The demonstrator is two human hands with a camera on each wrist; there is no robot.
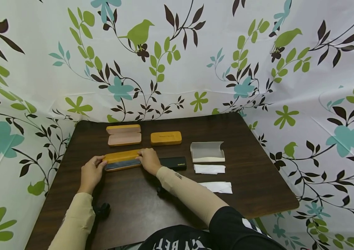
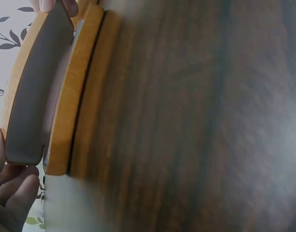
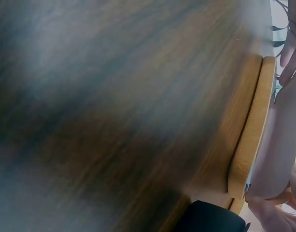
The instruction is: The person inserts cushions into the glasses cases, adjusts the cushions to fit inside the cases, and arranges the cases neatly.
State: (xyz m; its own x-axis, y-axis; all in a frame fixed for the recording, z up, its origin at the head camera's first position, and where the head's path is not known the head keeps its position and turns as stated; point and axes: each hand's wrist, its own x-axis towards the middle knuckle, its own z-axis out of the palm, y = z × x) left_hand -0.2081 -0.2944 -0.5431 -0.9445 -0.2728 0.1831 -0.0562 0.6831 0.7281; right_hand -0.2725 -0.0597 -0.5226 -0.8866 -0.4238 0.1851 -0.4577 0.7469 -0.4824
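An orange-yellow glasses case [image 1: 122, 157] lies at the left of the table with its lid partly raised. A grey strip of its inside shows along the front. My left hand [image 1: 91, 173] holds the left end of the lid between thumb and fingers. At the right end, my right hand [image 1: 149, 161] grips the lid in the same way. In the left wrist view the lid's grey lining [image 2: 34, 92] stands tilted over the orange base [image 2: 77, 92]. The right wrist view shows the lining [image 3: 278, 145] and fingertips at the lid's corner.
Behind are an open orange case [image 1: 124, 140] with pinkish lining and a closed orange case [image 1: 166, 138]. A black case [image 1: 177, 163] lies beside my right hand. Farther right are a whitish translucent open case [image 1: 207, 152] and two folded white cloths, one [image 1: 209, 169] above the other [image 1: 220, 187].
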